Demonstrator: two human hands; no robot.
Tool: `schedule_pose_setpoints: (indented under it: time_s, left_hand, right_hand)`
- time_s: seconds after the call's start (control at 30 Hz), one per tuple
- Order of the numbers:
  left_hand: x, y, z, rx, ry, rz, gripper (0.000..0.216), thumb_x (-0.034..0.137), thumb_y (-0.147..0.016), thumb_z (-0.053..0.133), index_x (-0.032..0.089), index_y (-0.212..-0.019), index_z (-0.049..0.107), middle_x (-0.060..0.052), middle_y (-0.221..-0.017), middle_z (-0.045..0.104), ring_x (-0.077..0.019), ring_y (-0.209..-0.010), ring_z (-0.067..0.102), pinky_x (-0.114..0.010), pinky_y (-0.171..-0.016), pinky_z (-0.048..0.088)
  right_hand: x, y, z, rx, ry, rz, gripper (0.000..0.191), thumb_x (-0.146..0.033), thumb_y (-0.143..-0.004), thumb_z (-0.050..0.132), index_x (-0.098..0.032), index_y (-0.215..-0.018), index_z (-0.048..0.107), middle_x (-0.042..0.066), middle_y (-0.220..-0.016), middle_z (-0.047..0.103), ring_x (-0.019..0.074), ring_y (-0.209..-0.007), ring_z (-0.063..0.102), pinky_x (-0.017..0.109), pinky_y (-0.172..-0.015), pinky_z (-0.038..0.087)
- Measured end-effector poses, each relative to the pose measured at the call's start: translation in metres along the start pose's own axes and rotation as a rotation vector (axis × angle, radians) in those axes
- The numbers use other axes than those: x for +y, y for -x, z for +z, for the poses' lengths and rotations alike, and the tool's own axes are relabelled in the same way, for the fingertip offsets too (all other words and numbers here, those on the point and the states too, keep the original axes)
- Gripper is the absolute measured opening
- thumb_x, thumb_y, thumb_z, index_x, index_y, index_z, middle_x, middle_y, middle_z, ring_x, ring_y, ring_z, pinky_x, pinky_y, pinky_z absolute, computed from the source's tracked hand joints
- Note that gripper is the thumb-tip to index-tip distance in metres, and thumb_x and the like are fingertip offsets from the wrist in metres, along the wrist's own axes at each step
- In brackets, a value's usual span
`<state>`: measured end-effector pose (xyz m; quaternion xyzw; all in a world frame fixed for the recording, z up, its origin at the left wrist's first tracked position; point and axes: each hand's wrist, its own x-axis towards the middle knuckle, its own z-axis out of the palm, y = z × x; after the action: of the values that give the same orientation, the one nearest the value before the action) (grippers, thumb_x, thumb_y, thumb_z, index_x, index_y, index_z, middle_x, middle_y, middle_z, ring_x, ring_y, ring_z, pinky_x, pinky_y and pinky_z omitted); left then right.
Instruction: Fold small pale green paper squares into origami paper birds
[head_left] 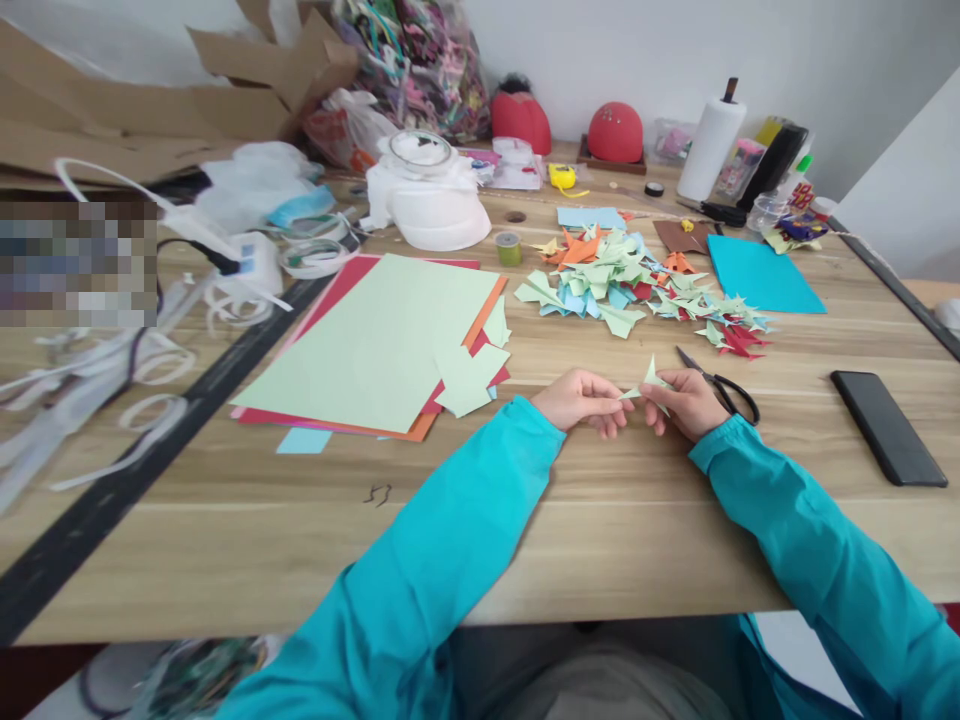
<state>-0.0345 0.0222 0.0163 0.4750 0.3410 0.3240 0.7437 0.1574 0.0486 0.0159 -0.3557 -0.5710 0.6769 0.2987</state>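
Note:
Between my two hands is a small pale green folded paper piece with pointed tips, perhaps a crane. My left hand pinches one thin tip at its left end. My right hand grips the body from the right, thumb on top, hiding part of it. Black-handled scissors lie just beyond my right hand, partly covered by it. Behind the hands spreads a heap of folded paper pieces in green, blue, orange and red. To the left, a stack of coloured sheets has a large pale green one on top.
A black phone rests at the right. Bright blue paper lies behind it. A thread spool, a white cap-like object and a yellow tape measure stand farther back. White cords and a power strip crowd the left.

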Motion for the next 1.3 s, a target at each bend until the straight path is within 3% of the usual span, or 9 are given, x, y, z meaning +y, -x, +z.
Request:
schedule_pose_setpoints:
  time_s: [0.2, 0.57, 0.87, 1.1, 1.3]
  left_hand:
    - [-0.002, -0.003, 0.005, 0.112, -0.008, 0.048, 0.032, 0.037, -0.061, 0.070, 0.008, -0.069, 0.058, -0.005, -0.058, 0.063, -0.0108, -0.044, 0.058, -0.020, -0.042, 0.046]
    - [0.004, 0.001, 0.002, 0.046, -0.093, 0.022, 0.024, 0.030, -0.070, 0.063, 0.008, -0.073, 0.053, -0.004, -0.058, 0.060, -0.0112, -0.044, 0.057, -0.021, -0.037, 0.045]
    - [0.001, -0.002, -0.001, 0.095, 0.053, 0.007, 0.015, 0.021, -0.069, 0.061, 0.009, -0.075, 0.054, -0.005, -0.058, 0.061, -0.0126, -0.045, 0.057, -0.025, -0.041, 0.048]
    - [0.001, -0.003, 0.009, 0.116, -0.043, 0.052, 0.029, 0.037, -0.069, 0.063, 0.008, -0.071, 0.056, -0.004, -0.058, 0.060, -0.0100, -0.043, 0.055, -0.019, -0.036, 0.042]
    - [-0.002, -0.006, 0.013, 0.128, -0.147, 0.081, 0.027, 0.035, -0.071, 0.061, 0.009, -0.069, 0.055, -0.002, -0.054, 0.058, -0.0074, -0.040, 0.053, -0.016, -0.034, 0.039]
  right_hand:
    - [0.001, 0.000, 0.000, 0.032, 0.001, 0.001, 0.024, -0.033, -0.068, 0.068, -0.012, -0.060, 0.057, 0.000, -0.045, 0.060, 0.0087, -0.031, 0.051, 0.017, -0.031, 0.040]
    - [0.000, -0.001, 0.000, 0.035, 0.052, 0.018, 0.026, -0.036, -0.067, 0.068, -0.012, -0.062, 0.058, 0.000, -0.047, 0.060, 0.0090, -0.032, 0.051, 0.018, -0.031, 0.039]
    - [0.004, -0.001, 0.001, 0.065, 0.027, -0.061, 0.024, -0.036, -0.069, 0.066, -0.013, -0.066, 0.058, 0.000, -0.050, 0.062, 0.0088, -0.035, 0.052, 0.018, -0.034, 0.041]
    - [-0.004, 0.002, 0.008, 0.006, 0.157, -0.079, 0.029, -0.041, -0.069, 0.065, -0.014, -0.067, 0.058, 0.001, -0.053, 0.063, 0.0102, -0.039, 0.055, 0.021, -0.039, 0.045]
    - [-0.010, 0.005, 0.012, -0.009, 0.209, -0.009, 0.035, -0.047, -0.068, 0.063, -0.013, -0.068, 0.058, 0.000, -0.050, 0.061, 0.0106, -0.038, 0.055, 0.021, -0.039, 0.045]
